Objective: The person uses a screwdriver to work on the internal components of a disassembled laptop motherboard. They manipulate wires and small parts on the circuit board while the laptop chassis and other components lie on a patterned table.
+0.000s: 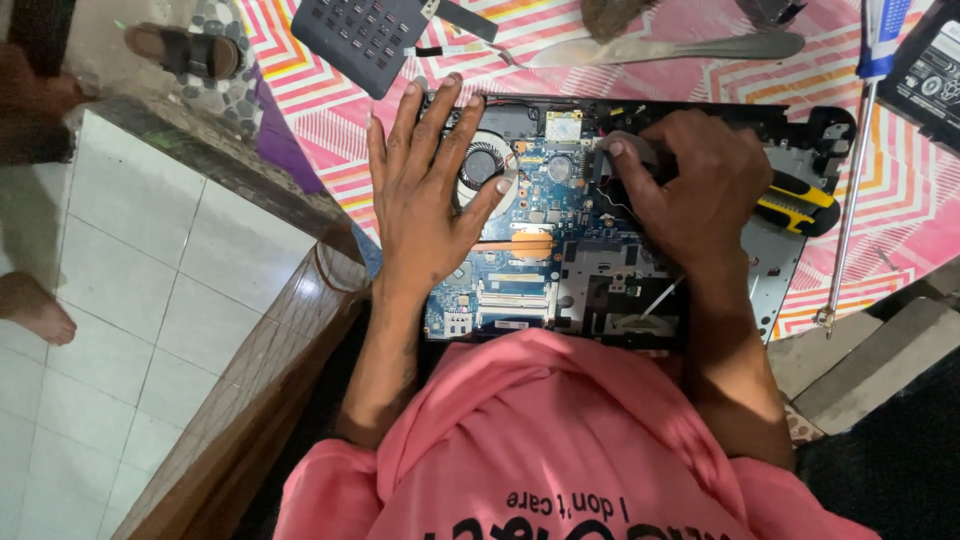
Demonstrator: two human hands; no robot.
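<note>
An opened laptop (pixel 800 270) lies on a pink zigzag mat, its blue circuit board (pixel 520 275) and round fan (pixel 485 160) bare. My left hand (pixel 425 195) rests flat on the left part of the board, fingers spread around the fan, holding nothing. My right hand (pixel 690 185) is curled over the middle-right of the board. It grips a yellow-and-black tool handle (pixel 800 203) that sticks out to the right, and its thumb presses on a small grey part (pixel 632 148). The tool's tip is hidden under the hand.
At the top lie a black vented cover panel (pixel 360 35), a long metal blade (pixel 665 48), a blue-handled screwdriver (pixel 878 40) with a long shaft, and a black battery pack (pixel 935 70). A wooden ledge (pixel 250 400), a sandal (pixel 185 50) and another person's foot (pixel 35 312) are at the left.
</note>
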